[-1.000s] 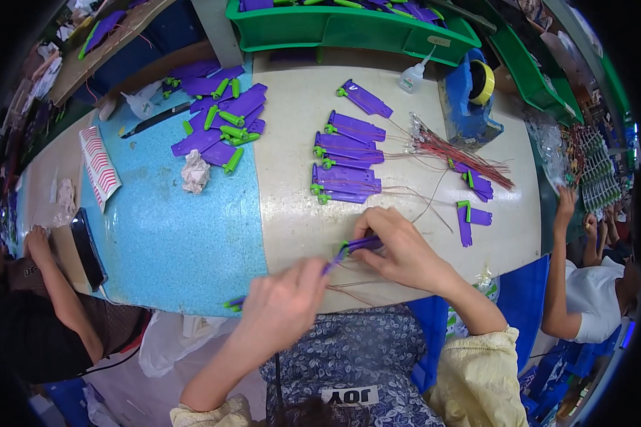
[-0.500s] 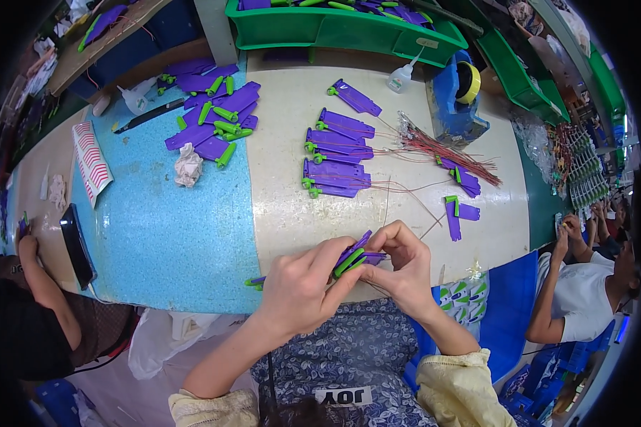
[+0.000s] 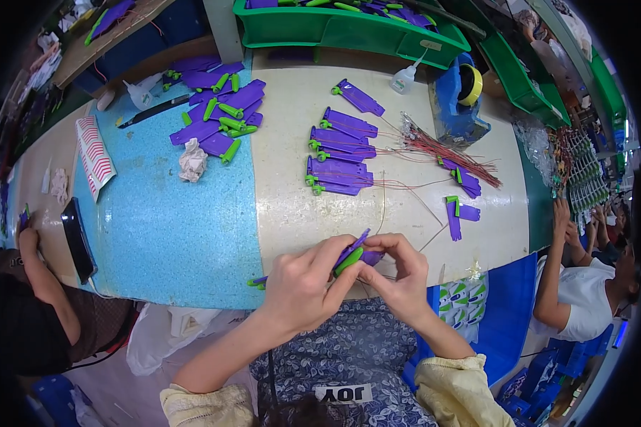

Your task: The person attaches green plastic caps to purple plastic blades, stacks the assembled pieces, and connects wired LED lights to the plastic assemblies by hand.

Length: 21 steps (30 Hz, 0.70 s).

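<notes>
Close to the table's front edge, both my hands hold a purple plastic piece with a green end (image 3: 348,261). My left hand (image 3: 303,285) pinches it from the left, thumb and fingers pressed around the green part. From the other side my right hand (image 3: 399,274) is closed on its purple end, where thin wires come out; the fingers hide most of that end. Beyond my hands lies a column of purple pieces with green ends (image 3: 343,174), several with thin reddish wires trailing right. A bundle of red wires (image 3: 452,151) rests beside them.
A pile of purple and green pieces (image 3: 221,117) lies on the blue mat (image 3: 178,242), near crumpled paper (image 3: 192,161). A blue tape dispenser (image 3: 449,107) and a glue bottle (image 3: 403,80) stand back right. Green bins (image 3: 349,35) line the back. Co-workers sit at both sides.
My hands stay in nearly the same place, and the held piece has turned slightly between my fingers. At the right, a co-worker's hands have risen. The view has shifted a little.
</notes>
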Motion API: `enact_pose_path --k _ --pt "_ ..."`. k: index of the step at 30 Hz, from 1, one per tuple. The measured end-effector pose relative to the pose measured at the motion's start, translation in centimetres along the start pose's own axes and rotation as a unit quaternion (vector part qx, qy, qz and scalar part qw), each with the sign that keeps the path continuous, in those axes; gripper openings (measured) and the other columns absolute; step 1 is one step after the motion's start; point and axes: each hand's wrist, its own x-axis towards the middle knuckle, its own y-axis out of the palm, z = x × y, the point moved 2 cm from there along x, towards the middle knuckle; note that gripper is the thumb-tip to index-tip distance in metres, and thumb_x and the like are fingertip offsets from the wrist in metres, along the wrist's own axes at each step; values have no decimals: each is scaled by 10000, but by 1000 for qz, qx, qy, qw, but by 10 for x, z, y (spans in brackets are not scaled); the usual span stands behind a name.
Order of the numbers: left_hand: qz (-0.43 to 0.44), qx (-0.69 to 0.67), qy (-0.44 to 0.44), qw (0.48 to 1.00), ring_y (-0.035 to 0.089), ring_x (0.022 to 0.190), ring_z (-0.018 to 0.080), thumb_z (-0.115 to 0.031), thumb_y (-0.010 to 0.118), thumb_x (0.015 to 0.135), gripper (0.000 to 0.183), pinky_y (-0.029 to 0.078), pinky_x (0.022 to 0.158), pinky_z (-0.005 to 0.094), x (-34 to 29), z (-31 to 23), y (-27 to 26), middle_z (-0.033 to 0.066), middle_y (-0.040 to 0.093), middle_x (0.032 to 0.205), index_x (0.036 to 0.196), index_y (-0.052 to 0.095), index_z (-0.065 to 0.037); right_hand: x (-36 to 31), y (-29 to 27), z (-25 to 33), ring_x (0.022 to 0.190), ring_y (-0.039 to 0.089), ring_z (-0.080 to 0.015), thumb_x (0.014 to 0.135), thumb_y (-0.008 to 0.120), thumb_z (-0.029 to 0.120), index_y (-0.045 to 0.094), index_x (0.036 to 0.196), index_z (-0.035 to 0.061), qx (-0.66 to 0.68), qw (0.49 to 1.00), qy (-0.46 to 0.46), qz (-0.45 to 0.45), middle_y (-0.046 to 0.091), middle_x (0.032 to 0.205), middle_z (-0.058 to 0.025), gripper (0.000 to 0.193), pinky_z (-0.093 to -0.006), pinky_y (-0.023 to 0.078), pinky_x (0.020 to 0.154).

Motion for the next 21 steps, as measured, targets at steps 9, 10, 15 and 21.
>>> enact_pose_path --k 9,10,15,21 --pt "193 49 -15 980 661 637 359 -188 659 864 272 500 548 460 19 -10 -6 155 661 752 1091 558 -79 13 -28 37 657 625 -206 788 748 2 653 952 -33 -179 980 -42 79 633 815 -135 193 -306 489 566" --pt "193 35 -9 980 656 641 370 -184 649 882 212 494 542 460 25 -11 -6 155 661 747 1039 562 -70 12 -28 40 660 607 -231 782 742 -6 659 972 -14 -194 975 -81 68 599 814 -130 207 -323 462 542" --pt "235 -301 -297 875 566 521 79 -238 686 935 235 436 487 249 29 7 -20 55 691 737 992 646 -13 21 -62 37 587 488 -132 788 749 -4 705 893 -2 -230 966 -106 -57 541 740 -56 115 -280 353 480" --pt "228 -405 -392 794 573 503 94 -236 671 947 236 419 461 230 34 9 -25 86 680 710 947 640 -2 27 -62 35 528 410 -117 775 761 -17 718 808 3 -211 962 -124 -120 471 642 -22 58 -278 316 478"
